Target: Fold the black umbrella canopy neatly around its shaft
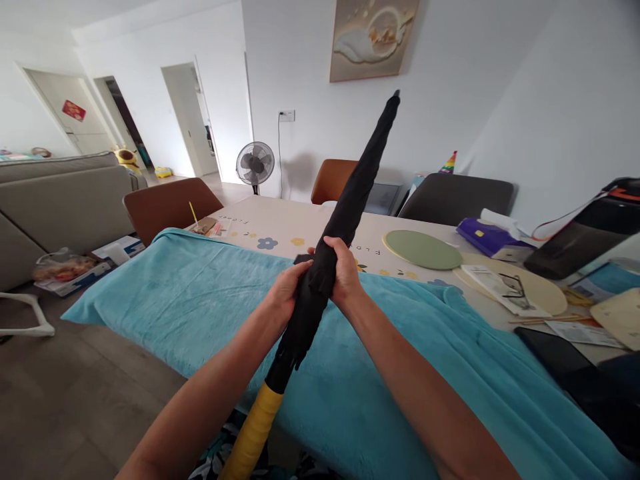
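A long black umbrella (357, 190), its canopy folded tight around the shaft, slants up and away over the table. Its yellow wrapped handle (255, 427) points down toward my lap. My left hand (289, 287) grips the folded canopy from the left, about midway along. From the right side, my right hand (344, 270) wraps the canopy slightly higher, thumb lying across the cloth. A small black flap shows beside my left fingers. Below both hands, a turquoise blanket (200, 303) covers the near part of the table.
The flower-printed table (280, 217) holds a green oval mat (425, 250), a purple tissue pack (493, 239), glasses (515, 290), a phone (555, 353) and a large dark bottle (580, 233) on the right. Chairs and a fan (255, 163) stand beyond.
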The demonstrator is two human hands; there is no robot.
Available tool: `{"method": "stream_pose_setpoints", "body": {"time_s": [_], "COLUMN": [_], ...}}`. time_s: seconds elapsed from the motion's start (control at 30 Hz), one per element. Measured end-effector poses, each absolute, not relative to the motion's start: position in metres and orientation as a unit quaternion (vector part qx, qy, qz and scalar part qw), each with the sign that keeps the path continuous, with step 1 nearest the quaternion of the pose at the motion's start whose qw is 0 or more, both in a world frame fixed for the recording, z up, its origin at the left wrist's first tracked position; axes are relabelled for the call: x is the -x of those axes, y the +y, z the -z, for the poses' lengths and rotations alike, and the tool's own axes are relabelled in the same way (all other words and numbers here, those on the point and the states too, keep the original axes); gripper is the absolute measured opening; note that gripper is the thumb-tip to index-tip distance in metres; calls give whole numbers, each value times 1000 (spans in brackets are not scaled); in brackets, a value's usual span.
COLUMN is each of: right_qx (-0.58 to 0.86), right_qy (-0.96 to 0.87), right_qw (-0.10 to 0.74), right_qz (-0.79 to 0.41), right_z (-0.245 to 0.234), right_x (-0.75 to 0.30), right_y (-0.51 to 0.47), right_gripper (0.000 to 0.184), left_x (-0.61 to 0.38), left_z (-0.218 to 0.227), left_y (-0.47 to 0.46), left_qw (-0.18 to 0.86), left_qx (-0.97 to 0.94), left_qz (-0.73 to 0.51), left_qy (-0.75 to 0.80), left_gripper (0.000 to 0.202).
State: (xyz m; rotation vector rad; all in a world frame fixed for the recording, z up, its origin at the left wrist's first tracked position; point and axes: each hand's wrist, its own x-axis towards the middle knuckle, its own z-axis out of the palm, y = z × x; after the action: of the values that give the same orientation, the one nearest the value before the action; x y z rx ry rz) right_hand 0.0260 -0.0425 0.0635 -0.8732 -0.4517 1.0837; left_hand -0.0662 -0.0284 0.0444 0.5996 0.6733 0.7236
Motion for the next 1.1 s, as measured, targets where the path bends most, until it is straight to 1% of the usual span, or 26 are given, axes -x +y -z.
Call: {"method": "stream_pose_setpoints", "body": {"time_s": [0.07, 0.13, 0.27, 0.33, 0.4, 0.47, 0.53, 0.67, 0.77, 0.87, 0.93, 0.97, 1.1], "right_qx": [397, 394, 414, 427, 435, 440, 446, 462, 479, 506, 535, 550, 594], "right_qy": [-218, -232, -264, -276, -277, -277, -279, -286, -304, -320, -339, -356, -424], "right_qw": [723, 704, 693, 695, 704, 717, 727, 726, 710, 700, 678, 662, 595], "right_qz": [-521, -543, -528, -509, -488, -465, -442, -422, -416, -390, -372, -365, -337], "right_z": [-65, -66, -69, -69, -69, -68, -67, -65, -66, -67, -68, -68, -68], "right_x": [-27, -28, -27, -26, -25, -25, -25, -27, -29, -32, -34, -36, -46], "right_y": [-44, -45, -47, -47, -47, -47, -46, -45, -45, -45, -45, -45, -44], "right_gripper": [22, 24, 25, 25, 23, 22, 22, 23, 26, 27, 28, 29, 31], "left_x": [67, 67, 67, 66, 65, 64, 63, 62, 66, 73, 76, 77, 75], "left_z": [-48, -50, -50, -47, -43, -40, -38, -36, -38, -45, -49, -50, -42], "left_y": [-27, -26, -28, -31, -33, -33, -33, -31, -31, -36, -38, -39, -35], "left_qw": [866, 875, 895, 874, 827, 786, 775, 783, 803, 847, 864, 863, 855], "left_qx": [-256, -242, -224, -244, -281, -310, -328, -358, -347, -321, -325, -337, -378], "left_qz": [-301, -291, -261, -298, -367, -416, -420, -390, -353, -297, -270, -262, -239], "left_qy": [308, 301, 285, 298, 321, 336, 340, 326, 331, 302, 275, 271, 261], "left_gripper": [9, 11, 15, 12, 7, 9, 11, 10, 14, 28, 38, 39, 29]}}
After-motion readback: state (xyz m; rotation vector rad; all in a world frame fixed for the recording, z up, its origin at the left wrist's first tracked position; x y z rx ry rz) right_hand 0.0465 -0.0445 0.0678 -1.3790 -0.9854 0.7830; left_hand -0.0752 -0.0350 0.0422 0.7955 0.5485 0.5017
